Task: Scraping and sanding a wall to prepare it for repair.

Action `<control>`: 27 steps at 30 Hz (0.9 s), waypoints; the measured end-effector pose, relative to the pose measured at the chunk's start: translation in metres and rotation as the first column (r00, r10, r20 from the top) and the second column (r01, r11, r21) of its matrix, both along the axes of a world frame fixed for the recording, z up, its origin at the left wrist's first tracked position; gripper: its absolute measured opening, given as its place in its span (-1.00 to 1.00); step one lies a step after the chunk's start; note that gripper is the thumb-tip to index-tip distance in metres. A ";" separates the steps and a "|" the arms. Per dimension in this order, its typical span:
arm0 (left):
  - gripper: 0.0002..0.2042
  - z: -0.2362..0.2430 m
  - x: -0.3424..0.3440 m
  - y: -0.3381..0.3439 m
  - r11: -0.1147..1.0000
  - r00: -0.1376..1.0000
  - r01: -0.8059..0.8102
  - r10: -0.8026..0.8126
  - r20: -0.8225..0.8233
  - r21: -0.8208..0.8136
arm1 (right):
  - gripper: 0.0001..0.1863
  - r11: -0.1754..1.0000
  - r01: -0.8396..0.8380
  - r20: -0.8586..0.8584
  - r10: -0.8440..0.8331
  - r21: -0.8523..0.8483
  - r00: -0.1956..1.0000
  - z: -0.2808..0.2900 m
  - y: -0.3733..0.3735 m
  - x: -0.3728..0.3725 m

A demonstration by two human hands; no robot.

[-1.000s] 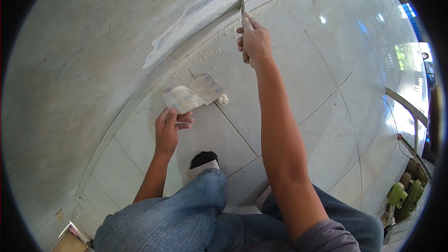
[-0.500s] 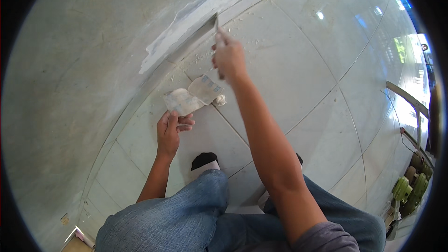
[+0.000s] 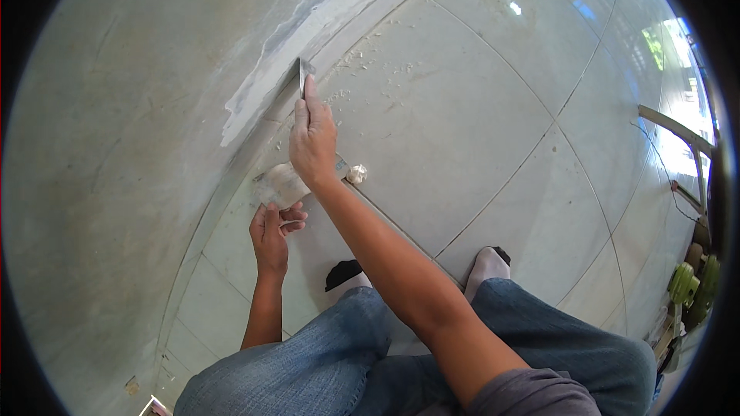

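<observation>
My right hand point(image 3: 311, 142) is closed on a putty knife, its metal blade point(image 3: 304, 69) at the foot of the grey wall point(image 3: 116, 146), beside a rough white strip point(image 3: 247, 100). My left hand point(image 3: 274, 231) holds a pale, white-smeared sheet point(image 3: 277, 185) by its near edge, fingers partly curled. My right hand and wrist overlap part of that sheet from this view. A small white lump point(image 3: 356, 174) lies on the tiled floor point(image 3: 493, 123) beside the sheet, and pale flakes point(image 3: 370, 54) are scattered along the wall base.
My two socked feet point(image 3: 487, 266) are planted on the tiles below my hands. At the far right are a metal frame point(image 3: 674, 127) with a thin wire, green machine-like objects point(image 3: 684, 285) and a bright opening. The wall curves along my left.
My right hand with the knife has moved down and left along the wall base, over the sheet. My left hand stays on the sheet, and the view has shifted slightly.
</observation>
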State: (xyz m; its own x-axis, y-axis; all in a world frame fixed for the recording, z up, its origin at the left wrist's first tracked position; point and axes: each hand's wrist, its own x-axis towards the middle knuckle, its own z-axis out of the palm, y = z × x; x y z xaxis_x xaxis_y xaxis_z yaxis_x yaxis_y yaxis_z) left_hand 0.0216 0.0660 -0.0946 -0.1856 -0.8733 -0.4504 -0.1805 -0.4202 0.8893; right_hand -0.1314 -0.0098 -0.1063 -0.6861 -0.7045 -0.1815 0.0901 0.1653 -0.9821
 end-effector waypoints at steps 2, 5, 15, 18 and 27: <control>-0.65 0.000 -0.002 0.002 1.000 1.000 -0.001 0.001 0.000 0.000 | -0.54 0.994 0.095 -0.052 -0.098 -0.060 0.994 -0.002 -0.011 -0.008; -0.66 -0.002 0.000 0.003 1.000 1.000 -0.003 0.003 -0.016 0.017 | -0.55 0.989 0.145 -0.126 -0.144 -0.004 0.981 -0.006 -0.029 -0.031; -0.65 -0.001 -0.003 0.000 1.000 1.000 0.010 -0.010 -0.006 0.022 | -0.56 0.989 0.151 -0.027 -0.151 -0.008 0.988 -0.004 -0.033 -0.052; -0.64 -0.004 0.000 0.000 0.999 1.000 0.020 -0.021 0.003 0.030 | -0.56 0.993 0.117 -0.117 -0.116 0.005 0.986 -0.010 -0.030 -0.043; -0.63 -0.005 -0.004 0.000 0.999 1.000 0.027 -0.027 -0.005 0.041 | -0.55 0.985 0.163 -0.247 -0.172 -0.056 0.954 -0.032 -0.035 -0.045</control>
